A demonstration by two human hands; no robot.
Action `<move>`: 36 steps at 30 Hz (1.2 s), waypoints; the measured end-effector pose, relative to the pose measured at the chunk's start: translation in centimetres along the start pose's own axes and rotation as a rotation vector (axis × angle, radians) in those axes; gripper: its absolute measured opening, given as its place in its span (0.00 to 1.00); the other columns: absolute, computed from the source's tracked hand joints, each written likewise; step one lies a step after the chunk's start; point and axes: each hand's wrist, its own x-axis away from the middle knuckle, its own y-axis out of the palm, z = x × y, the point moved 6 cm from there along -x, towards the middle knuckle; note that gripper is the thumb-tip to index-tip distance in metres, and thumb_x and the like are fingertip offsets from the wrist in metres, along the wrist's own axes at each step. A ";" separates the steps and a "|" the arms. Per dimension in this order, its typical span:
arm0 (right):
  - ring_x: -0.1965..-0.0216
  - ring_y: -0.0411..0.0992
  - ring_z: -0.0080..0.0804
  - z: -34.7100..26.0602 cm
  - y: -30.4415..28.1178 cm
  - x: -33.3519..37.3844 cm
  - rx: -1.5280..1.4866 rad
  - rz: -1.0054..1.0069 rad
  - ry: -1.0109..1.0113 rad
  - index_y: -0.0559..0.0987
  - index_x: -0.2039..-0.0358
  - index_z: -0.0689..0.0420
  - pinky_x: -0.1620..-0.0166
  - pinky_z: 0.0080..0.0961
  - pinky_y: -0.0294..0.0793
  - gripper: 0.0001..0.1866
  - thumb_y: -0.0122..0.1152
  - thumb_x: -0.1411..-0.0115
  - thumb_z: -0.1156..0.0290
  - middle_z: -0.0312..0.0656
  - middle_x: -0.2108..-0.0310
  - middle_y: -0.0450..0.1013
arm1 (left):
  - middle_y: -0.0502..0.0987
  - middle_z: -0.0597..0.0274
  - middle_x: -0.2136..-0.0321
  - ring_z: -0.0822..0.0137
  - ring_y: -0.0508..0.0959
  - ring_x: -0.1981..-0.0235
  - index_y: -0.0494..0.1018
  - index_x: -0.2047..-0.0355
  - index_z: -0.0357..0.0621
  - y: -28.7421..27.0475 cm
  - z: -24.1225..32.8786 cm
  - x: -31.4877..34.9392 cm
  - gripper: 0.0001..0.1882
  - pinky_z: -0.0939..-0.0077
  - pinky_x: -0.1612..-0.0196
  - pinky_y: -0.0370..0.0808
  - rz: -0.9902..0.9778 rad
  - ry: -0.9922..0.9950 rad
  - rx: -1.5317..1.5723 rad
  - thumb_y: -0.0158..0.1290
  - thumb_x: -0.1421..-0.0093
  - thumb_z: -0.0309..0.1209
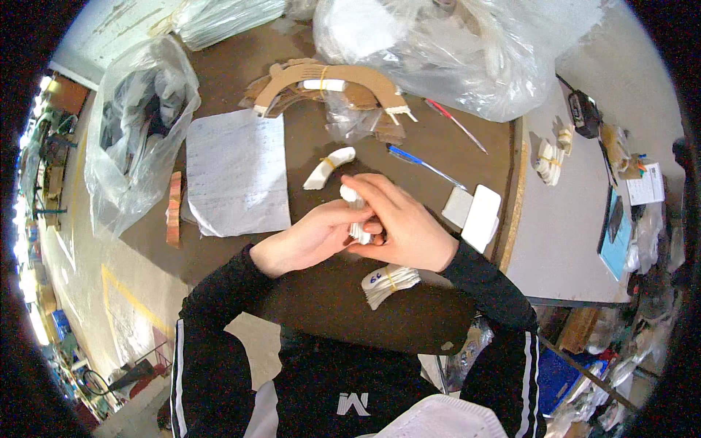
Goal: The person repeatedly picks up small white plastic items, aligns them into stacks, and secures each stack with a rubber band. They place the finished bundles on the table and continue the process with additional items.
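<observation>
My left hand (314, 235) and my right hand (409, 226) meet over the middle of the brown table, fingers closed round a small stack of white pieces (359, 232). Its rounded white top shows above my fingers and its layered edges below; the rest is hidden. Just beyond my hands lies a curved white bundle (328, 168) with a yellow rubber band. Nearer my body is another banded bundle of white strips (390, 283), with a blue handwritten mark on it.
Handwritten paper (237, 171) lies at left, beside a reddish strip bundle (174, 210) and a clear plastic bag (142, 124). Curved cardboard pieces (328, 77), a blue pen (427, 166), a red pen (456, 125) and white blocks (480, 217) lie around. A large plastic bag (453, 58) fills the back.
</observation>
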 end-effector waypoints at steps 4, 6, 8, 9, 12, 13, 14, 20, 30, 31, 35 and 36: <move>0.49 0.68 0.51 -0.1 0.0 -0.1 0.002 -0.010 0.053 0.64 0.44 0.58 0.48 0.38 0.70 0.41 0.71 0.60 0.72 0.51 0.49 0.63 | 0.75 0.64 0.62 0.70 0.75 0.57 0.71 0.57 0.41 -0.2 -1.0 -0.1 0.12 0.70 0.53 0.69 0.028 -0.025 -0.007 0.45 0.34 0.35; 0.50 0.68 0.51 -0.9 -0.1 -0.3 0.059 0.090 -0.085 0.66 0.47 0.59 0.49 0.39 0.70 0.38 0.71 0.61 0.71 0.50 0.51 0.64 | 0.75 0.64 0.62 0.71 0.75 0.57 0.72 0.59 0.41 -0.3 -0.9 -0.1 0.10 0.71 0.54 0.70 -0.028 -0.043 -0.020 0.47 0.37 0.31; 0.51 0.68 0.50 -1.4 0.0 -0.1 0.098 0.116 -0.156 0.67 0.49 0.59 0.49 0.39 0.70 0.36 0.72 0.62 0.71 0.49 0.52 0.65 | 0.75 0.64 0.63 0.72 0.75 0.58 0.72 0.60 0.41 -0.1 -1.0 0.1 0.09 0.73 0.55 0.70 0.044 -0.052 -0.057 0.49 0.39 0.30; 0.51 0.68 0.50 -1.4 0.2 0.1 0.109 0.093 -0.156 0.68 0.50 0.59 0.49 0.39 0.70 0.35 0.72 0.62 0.72 0.49 0.53 0.65 | 0.75 0.64 0.63 0.73 0.75 0.59 0.73 0.61 0.41 0.1 -1.1 0.1 0.08 0.74 0.56 0.70 0.083 -0.056 -0.075 0.49 0.40 0.29; 0.53 0.68 0.50 -1.5 -0.1 0.1 0.093 0.091 -0.141 0.68 0.53 0.59 0.50 0.41 0.70 0.32 0.70 0.61 0.73 0.49 0.55 0.65 | 0.76 0.62 0.65 0.70 0.76 0.58 0.72 0.62 0.41 0.2 -1.0 0.1 0.08 0.72 0.55 0.71 0.068 -0.075 -0.017 0.50 0.43 0.26; 0.54 0.68 0.50 -1.5 -0.3 0.1 0.078 0.101 -0.135 0.68 0.53 0.60 0.51 0.41 0.70 0.31 0.69 0.61 0.74 0.49 0.56 0.65 | 0.76 0.61 0.65 0.68 0.76 0.58 0.73 0.63 0.41 0.2 -0.8 0.2 0.07 0.71 0.55 0.71 0.050 -0.066 -0.003 0.50 0.43 0.24; 0.55 0.68 0.51 -1.4 -0.4 0.0 0.038 0.105 -0.127 0.68 0.55 0.59 0.52 0.41 0.70 0.30 0.70 0.61 0.73 0.49 0.58 0.65 | 0.75 0.60 0.61 0.68 0.75 0.54 0.71 0.59 0.41 -0.1 -0.8 0.0 0.09 0.71 0.52 0.71 -0.007 -0.069 -0.046 0.51 0.39 0.29; 0.54 0.68 0.47 -1.2 -1.0 -0.2 -0.076 0.051 -0.096 0.69 0.55 0.58 0.54 0.37 0.71 0.30 0.74 0.58 0.68 0.49 0.57 0.65 | 0.73 0.62 0.57 0.69 0.73 0.53 0.66 0.47 0.41 -0.4 -0.1 1.0 0.18 0.75 0.49 0.69 0.007 -0.043 -0.076 0.44 0.31 0.38; 0.65 0.70 0.18 4.0 -0.8 0.3 -0.441 0.125 0.350 0.73 0.48 0.61 0.62 0.16 0.74 0.23 0.65 0.44 0.77 0.36 0.62 0.72 | 0.70 0.43 0.63 0.45 0.72 0.59 0.63 0.52 0.30 2.0 3.3 1.4 0.17 0.57 0.55 0.71 0.495 0.544 -1.935 0.50 0.40 0.26; 0.65 0.70 0.18 4.1 -0.6 0.3 -0.425 0.092 0.389 0.74 0.49 0.61 0.62 0.16 0.74 0.22 0.65 0.44 0.78 0.36 0.63 0.72 | 0.70 0.43 0.64 0.46 0.72 0.59 0.63 0.53 0.30 2.2 2.9 1.4 0.17 0.58 0.55 0.72 0.483 0.533 -1.954 0.50 0.40 0.26; 0.69 0.70 0.16 5.2 -0.2 0.7 -0.512 0.098 0.430 0.77 0.55 0.64 0.66 0.15 0.71 0.16 0.63 0.45 0.77 0.36 0.68 0.74 | 0.68 0.44 0.62 0.47 0.73 0.60 0.63 0.51 0.30 2.9 2.5 1.5 0.20 0.62 0.56 0.73 0.450 0.608 -1.762 0.53 0.42 0.27; 0.71 0.70 0.16 5.6 -0.4 0.7 -0.514 0.114 0.437 0.78 0.56 0.63 0.68 0.16 0.71 0.15 0.63 0.45 0.74 0.37 0.70 0.75 | 0.67 0.46 0.61 0.46 0.72 0.59 0.63 0.51 0.32 2.9 2.6 1.5 0.22 0.60 0.55 0.72 0.454 0.634 -1.703 0.56 0.43 0.28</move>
